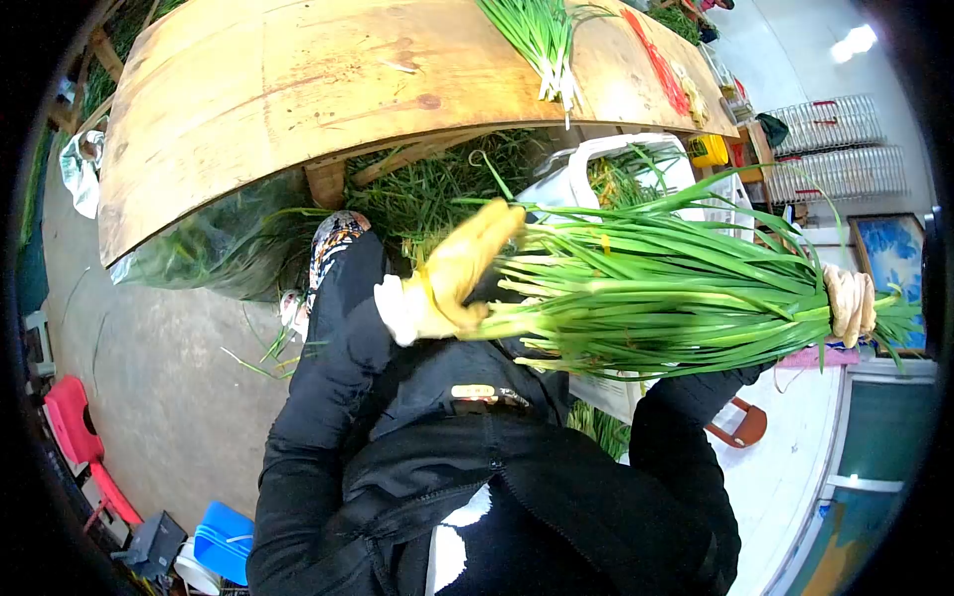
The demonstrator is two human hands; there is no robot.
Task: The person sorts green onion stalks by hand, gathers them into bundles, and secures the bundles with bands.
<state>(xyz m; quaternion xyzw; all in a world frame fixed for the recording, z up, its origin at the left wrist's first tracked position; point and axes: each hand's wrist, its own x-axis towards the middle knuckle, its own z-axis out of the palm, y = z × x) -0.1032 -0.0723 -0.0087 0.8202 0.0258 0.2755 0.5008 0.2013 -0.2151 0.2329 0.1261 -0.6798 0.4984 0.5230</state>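
Note:
A large bundle of long green stalks [676,288] lies sideways in front of my body, its pale stem ends toward the left. Around its leafy end on the right, my right hand [851,306] is wrapped in a pale glove, with leaf tips showing beyond it. Against the pale ends, my left hand [462,270] wears a yellow glove, slightly blurred. Its thumb and fingers are spread apart, and nothing is gripped in it. A smaller bunch of the same stalks [542,45] rests on the wooden table above.
The wooden table [328,79] spans the top, with red ties [661,65] at its right. Below it are a white container [636,149] holding greens and a large clear bag [219,238]. A red stool [72,417] and a blue bin [224,541] stand at lower left.

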